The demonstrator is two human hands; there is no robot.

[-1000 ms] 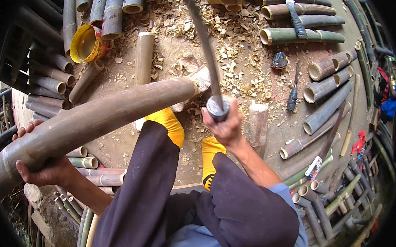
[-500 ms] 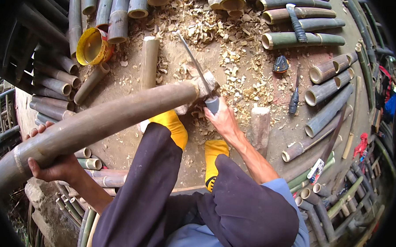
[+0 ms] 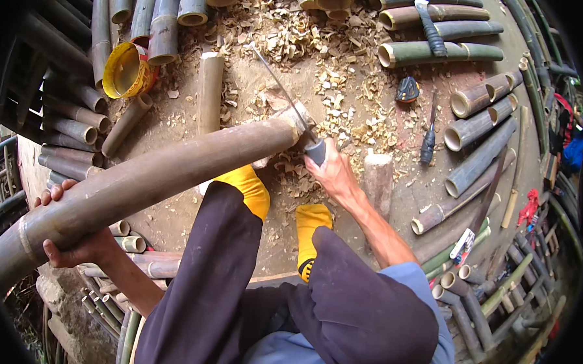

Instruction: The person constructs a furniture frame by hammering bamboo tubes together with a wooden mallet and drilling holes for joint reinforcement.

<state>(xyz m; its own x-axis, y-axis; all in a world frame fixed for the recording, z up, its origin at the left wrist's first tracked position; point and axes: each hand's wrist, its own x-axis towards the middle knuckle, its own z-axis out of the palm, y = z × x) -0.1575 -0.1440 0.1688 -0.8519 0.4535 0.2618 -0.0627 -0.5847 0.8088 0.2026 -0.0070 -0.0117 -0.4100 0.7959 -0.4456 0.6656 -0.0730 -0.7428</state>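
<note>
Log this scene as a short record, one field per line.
Left hand: the hand grips a thick bamboo pole near its closer end
Right hand: the hand grips the dark handle of a knife
Blade: at the pole's far end; contact unclear
Pole: slants up toward the right
Ground: pale wood shavings strewn ahead
Left side: yellow tub, tilted, among bamboo lengths
Right side: dark-handled tool lying near cut bamboo
Footwear: yellow
</note>
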